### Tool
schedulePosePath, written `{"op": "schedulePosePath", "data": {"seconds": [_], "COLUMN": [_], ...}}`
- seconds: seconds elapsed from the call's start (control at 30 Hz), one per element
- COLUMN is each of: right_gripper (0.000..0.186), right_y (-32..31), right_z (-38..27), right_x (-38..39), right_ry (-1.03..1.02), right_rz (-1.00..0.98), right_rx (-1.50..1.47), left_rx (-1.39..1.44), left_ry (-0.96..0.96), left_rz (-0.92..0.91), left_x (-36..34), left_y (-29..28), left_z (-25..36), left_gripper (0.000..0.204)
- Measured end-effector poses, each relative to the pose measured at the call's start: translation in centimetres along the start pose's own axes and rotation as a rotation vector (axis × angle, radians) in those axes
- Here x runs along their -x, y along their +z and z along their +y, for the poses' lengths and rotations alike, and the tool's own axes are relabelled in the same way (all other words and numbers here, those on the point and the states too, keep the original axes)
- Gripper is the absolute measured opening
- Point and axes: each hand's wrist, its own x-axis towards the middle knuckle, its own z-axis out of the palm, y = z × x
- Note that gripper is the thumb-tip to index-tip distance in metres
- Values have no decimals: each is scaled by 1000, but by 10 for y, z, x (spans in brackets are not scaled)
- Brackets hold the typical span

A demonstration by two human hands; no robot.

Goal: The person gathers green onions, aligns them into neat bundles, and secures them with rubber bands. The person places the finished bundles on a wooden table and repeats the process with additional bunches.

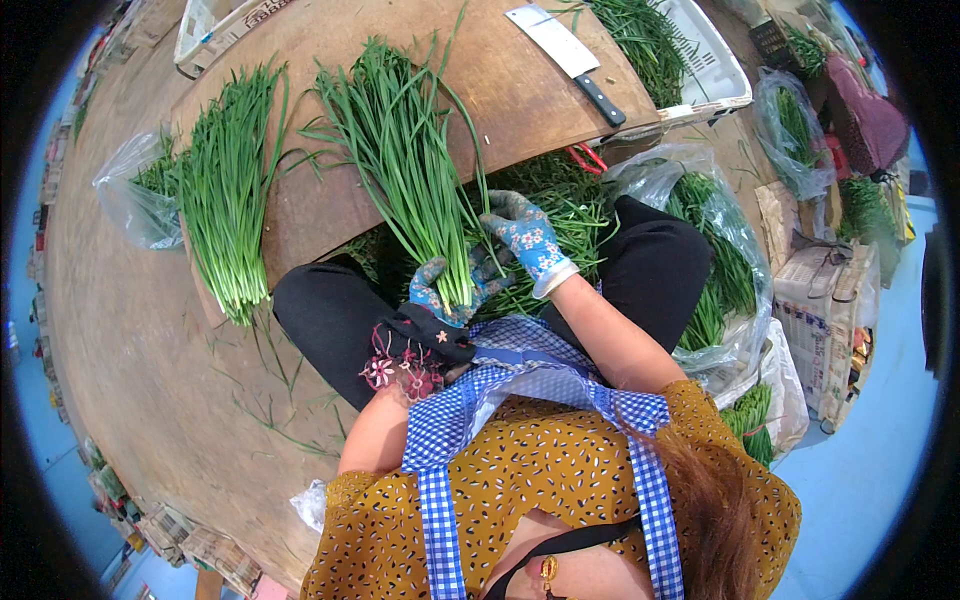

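Note:
A bunch of garlic chives (pixel 405 150) lies with its leafy tips on the wooden board (pixel 300 215) and its pale cut ends toward me. My left hand (pixel 450 290), in a blue flowered glove with grey fingers, cups that bunch near the stem ends, its fingers wrapped round it. Just right of the bunch is my right hand (pixel 528 238), gloved alike, with thumb and fingers pinched on a long chive blade that arches up beside the bunch. On the board's left side rests a second chive bunch (pixel 228 200), its white ends lined up.
A cleaver (pixel 555 45) with a black handle lies at the board's far right. Beyond it a white crate (pixel 715 70) holds more greens. Loose chives (pixel 560 190) fill the space between my knees. Right of me stands a clear plastic bag (pixel 735 220) of chives; another bag (pixel 140 205) is left.

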Motion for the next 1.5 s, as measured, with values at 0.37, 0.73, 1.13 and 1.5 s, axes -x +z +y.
{"op": "schedulePosePath", "data": {"seconds": [0.37,0.73,1.13,1.5], "right_gripper": [33,15,24,19], "right_y": [10,-10,15,0], "right_z": [-36,-19,-16,-22], "right_x": [35,24,43,34], "right_ry": [-319,40,-349,-276], "right_rz": [4,-5,142,131], "right_rx": [664,-147,156,68], "left_rx": [-4,87,155,63], "left_ry": [16,65,58,118], "left_rz": [163,257,165,249], "left_x": [-4,-3,0,4], "left_y": [-25,-28,-22,15], "left_z": [5,6,5,-3], "left_gripper": [46,50,48,51]}}
